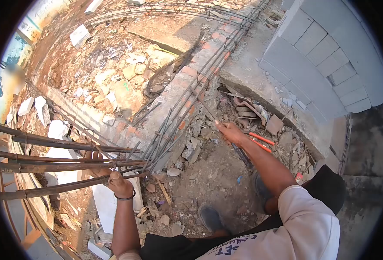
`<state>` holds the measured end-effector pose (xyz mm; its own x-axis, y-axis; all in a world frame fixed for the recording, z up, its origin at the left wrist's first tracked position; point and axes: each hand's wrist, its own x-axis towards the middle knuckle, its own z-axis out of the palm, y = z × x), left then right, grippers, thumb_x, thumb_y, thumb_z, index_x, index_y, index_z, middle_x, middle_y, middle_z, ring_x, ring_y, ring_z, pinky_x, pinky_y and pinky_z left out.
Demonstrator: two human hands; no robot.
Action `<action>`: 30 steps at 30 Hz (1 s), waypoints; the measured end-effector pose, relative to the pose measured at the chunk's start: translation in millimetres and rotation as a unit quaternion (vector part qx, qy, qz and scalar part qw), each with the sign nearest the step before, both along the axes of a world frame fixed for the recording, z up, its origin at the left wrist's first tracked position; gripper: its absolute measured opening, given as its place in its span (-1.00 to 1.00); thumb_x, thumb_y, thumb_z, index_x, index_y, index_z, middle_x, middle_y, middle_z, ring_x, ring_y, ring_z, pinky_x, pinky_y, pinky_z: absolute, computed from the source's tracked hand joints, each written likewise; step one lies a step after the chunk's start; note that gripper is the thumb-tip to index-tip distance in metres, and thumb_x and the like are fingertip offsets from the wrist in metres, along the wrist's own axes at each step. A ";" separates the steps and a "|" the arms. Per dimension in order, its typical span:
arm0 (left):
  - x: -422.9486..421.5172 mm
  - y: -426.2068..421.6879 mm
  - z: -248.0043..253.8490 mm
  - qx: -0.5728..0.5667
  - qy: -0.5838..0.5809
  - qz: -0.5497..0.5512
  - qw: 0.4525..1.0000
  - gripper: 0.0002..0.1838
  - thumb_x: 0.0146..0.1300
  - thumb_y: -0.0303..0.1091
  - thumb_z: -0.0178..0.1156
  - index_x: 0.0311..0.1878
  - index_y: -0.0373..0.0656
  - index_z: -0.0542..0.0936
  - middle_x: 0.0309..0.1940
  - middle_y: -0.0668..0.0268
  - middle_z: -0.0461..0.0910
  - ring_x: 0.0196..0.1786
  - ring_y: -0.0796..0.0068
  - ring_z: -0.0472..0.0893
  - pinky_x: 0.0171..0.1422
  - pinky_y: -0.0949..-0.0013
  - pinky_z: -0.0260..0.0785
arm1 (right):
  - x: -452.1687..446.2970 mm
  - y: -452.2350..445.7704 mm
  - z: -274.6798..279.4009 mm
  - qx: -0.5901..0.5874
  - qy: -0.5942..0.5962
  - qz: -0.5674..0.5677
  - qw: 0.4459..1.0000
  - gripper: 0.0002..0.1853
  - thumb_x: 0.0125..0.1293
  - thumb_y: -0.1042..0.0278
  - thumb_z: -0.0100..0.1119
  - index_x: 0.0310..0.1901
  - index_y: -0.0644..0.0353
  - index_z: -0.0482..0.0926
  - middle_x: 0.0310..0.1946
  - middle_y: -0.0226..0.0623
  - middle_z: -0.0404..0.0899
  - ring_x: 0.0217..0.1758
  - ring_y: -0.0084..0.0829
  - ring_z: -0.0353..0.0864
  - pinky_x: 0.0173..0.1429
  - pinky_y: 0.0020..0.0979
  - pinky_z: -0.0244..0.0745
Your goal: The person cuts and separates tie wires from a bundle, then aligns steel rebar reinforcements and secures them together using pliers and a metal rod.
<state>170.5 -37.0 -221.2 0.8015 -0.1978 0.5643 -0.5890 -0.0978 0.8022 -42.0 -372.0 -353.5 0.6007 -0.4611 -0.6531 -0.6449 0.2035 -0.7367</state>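
My left hand is closed around one of several rusty upright steel rebars, with its fingers partly hidden behind the bars. My right hand grips a thin metal rod. The rod's far end meets the long rebar cage that lies along the brick footing. Bent bar ends cluster where the upright bars join that cage. Beyond my right forearm lies a tool with red-orange handles; my arm covers part of it.
A grey block wall rises at the right above a concrete ledge. Rubble and broken tiles fill the trench by my feet. A coil of dark wire lies left of the footing, and white block pieces lie farther left.
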 end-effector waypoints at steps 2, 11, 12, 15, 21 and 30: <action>-0.2 -2.5 3.2 -0.007 -0.007 -0.005 1.000 0.13 0.24 0.41 0.14 0.55 -0.27 -0.05 0.48 0.13 0.11 0.44 0.22 0.25 0.56 0.12 0.06 | -1.1 2.3 -13.8 -0.136 -0.014 0.031 0.990 -0.31 0.31 -0.44 0.09 -0.40 0.20 0.49 -0.69 -0.50 0.27 -0.72 -0.56 0.25 -0.61 -0.34 0.16; -4.6 -3.7 1.4 -0.105 0.039 -0.055 0.992 0.20 0.24 0.22 0.25 0.56 -0.35 -0.27 0.52 -0.06 -0.01 0.57 0.06 0.07 0.63 -0.04 -0.13 | 3.1 8.9 12.7 -0.004 0.013 -0.021 1.000 -0.39 0.38 -0.39 0.04 -0.44 0.08 0.37 -0.66 -0.51 0.27 -0.71 -0.59 0.23 -0.62 -0.41 0.22; -0.8 3.1 -6.5 -0.092 0.042 -0.068 0.993 0.17 0.27 0.12 0.24 0.57 -0.35 -0.30 0.56 -0.08 -0.09 0.61 0.07 -0.03 0.65 0.00 -0.18 | 3.8 10.3 10.9 -0.004 0.014 -0.009 1.000 -0.39 0.39 -0.40 0.01 -0.39 0.09 0.38 -0.64 -0.48 0.31 -0.71 -0.57 0.27 -0.63 -0.40 0.26; 8.5 15.7 -32.3 -0.099 0.042 -0.067 0.992 -0.03 0.35 -0.12 0.20 0.59 -0.23 -0.18 0.56 0.06 0.01 0.57 0.20 0.10 0.63 0.12 -0.10 | -0.2 12.4 11.0 0.064 -0.059 -0.030 0.996 -0.41 0.42 -0.39 -0.05 -0.31 0.09 0.41 -0.62 -0.47 0.34 -0.70 -0.57 0.28 -0.62 -0.41 0.29; -9.3 0.5 11.2 -0.100 0.040 -0.072 0.992 -0.11 0.36 -0.18 0.10 0.58 -0.30 -0.15 0.56 0.04 0.02 0.58 0.17 0.07 0.63 0.10 -0.12 | -39.6 17.0 -10.4 0.132 -0.028 -0.033 0.990 -0.29 0.39 -0.50 -0.16 -0.22 0.16 0.49 -0.60 -0.51 0.31 -0.70 -0.59 0.29 -0.60 -0.43 0.30; -0.4 7.4 -26.1 -0.026 -0.002 0.041 0.999 -0.17 0.38 0.12 -0.05 0.46 -0.39 0.12 0.43 -0.05 0.16 0.41 0.12 0.27 0.50 0.08 0.14 | -27.3 28.5 -22.0 0.197 -0.015 -0.058 0.979 -0.33 0.43 -0.49 -0.24 -0.31 0.10 0.35 -0.61 -0.46 0.25 -0.68 -0.57 0.20 -0.58 -0.36 0.22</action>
<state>170.1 -29.6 -247.3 0.8120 -0.1020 0.5747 -0.5832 -0.1042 0.8056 -69.3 -343.5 -375.5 0.5808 -0.2429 -0.7769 -0.5805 0.5454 -0.6045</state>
